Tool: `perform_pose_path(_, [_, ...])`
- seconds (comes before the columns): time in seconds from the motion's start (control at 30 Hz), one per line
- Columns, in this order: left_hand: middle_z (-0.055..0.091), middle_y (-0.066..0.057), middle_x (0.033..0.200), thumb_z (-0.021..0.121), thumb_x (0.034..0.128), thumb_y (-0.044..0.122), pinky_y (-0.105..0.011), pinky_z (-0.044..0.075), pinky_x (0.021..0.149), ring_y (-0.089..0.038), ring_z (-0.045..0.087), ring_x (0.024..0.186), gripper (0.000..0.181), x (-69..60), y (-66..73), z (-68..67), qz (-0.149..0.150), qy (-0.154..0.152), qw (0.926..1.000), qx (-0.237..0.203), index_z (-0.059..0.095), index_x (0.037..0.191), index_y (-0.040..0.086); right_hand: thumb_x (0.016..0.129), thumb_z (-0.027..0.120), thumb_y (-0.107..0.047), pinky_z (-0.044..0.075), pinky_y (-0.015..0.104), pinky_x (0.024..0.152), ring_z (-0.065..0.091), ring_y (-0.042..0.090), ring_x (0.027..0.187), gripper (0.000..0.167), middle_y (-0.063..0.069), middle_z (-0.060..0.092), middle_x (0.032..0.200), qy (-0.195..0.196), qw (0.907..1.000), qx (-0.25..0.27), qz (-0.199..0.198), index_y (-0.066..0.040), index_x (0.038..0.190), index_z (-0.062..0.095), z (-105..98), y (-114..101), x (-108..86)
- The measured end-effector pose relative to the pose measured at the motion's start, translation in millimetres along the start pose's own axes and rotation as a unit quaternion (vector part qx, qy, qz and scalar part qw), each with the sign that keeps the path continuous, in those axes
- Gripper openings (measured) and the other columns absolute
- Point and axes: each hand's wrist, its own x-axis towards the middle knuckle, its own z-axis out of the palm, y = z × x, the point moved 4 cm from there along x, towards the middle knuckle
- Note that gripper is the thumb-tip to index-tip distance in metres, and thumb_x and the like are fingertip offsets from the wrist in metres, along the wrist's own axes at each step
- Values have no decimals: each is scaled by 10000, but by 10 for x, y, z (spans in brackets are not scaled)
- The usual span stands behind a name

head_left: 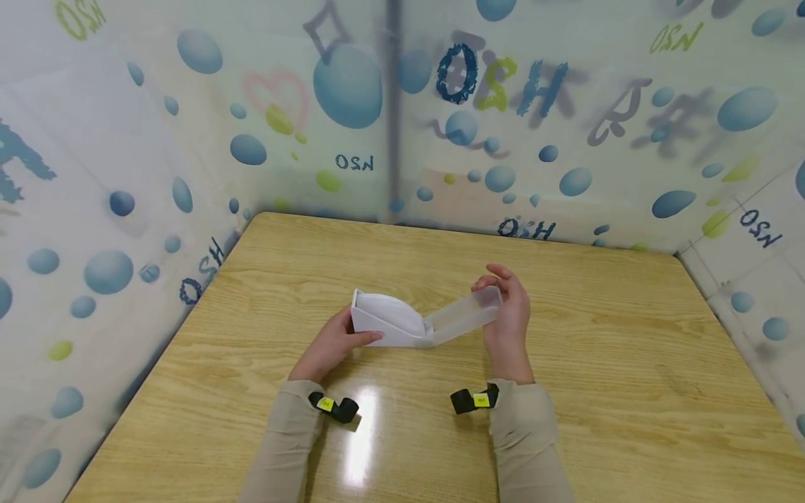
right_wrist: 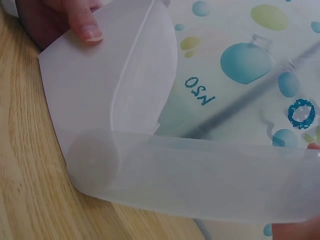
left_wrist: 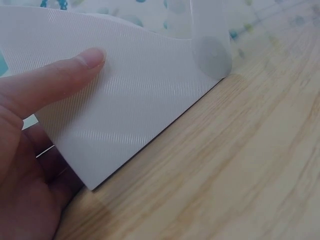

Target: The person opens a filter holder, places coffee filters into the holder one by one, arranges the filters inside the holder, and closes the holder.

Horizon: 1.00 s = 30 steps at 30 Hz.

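Note:
A white, ridged plastic box [head_left: 386, 334] with sloping, curved sides stands on the wooden table. A frosted see-through lid [head_left: 462, 318] joins its right end at a round pivot and is swung out to the right. My left hand [head_left: 333, 339] grips the box's left end, its thumb [left_wrist: 75, 75] flat on the near side and the other fingers behind. Around the raised far end of the lid is my right hand [head_left: 511, 321], fingers curling over the upper edge. In the right wrist view the lid [right_wrist: 210, 180] spans the picture, and only bits of that hand show.
The wooden table [head_left: 629, 363] extends around the box on every side. Patterned curtain-like walls [head_left: 402, 140] with blue dots and lettering enclose its back and sides. Each wrist carries a black strapped camera, one on the left [head_left: 336, 407] and one on the right [head_left: 472, 400].

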Motion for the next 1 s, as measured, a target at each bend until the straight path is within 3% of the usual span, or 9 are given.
perform_pose_path(0.4, [569,-57,1100,695,784,222,-351,432,827,-200,540,996,447,-8,10,4,90,-18,9999,72,494,1178,159,927,320,-31,460,355,733,542,225,606,271,75,557,633,34,9999,-103,-15,11,909,587,-1,1,-1])
perform_pose_path(0.67, [566,-51,1106,696,783,233,-340,432,820,-197,536,991,474,-11,-15,-4,112,0,9999,119,481,1196,146,931,316,-40,443,318,728,527,217,640,246,87,558,662,-214,9957,793,429,-1,910,558,4,51,12])
perform_pose_path(1.0, [566,-30,1108,717,740,344,-356,432,826,-196,540,999,527,103,-225,-40,303,48,9993,202,477,1193,219,922,305,-42,426,303,732,521,224,655,242,95,551,667,-556,9828,1557,821,-6,926,544,-20,104,33])
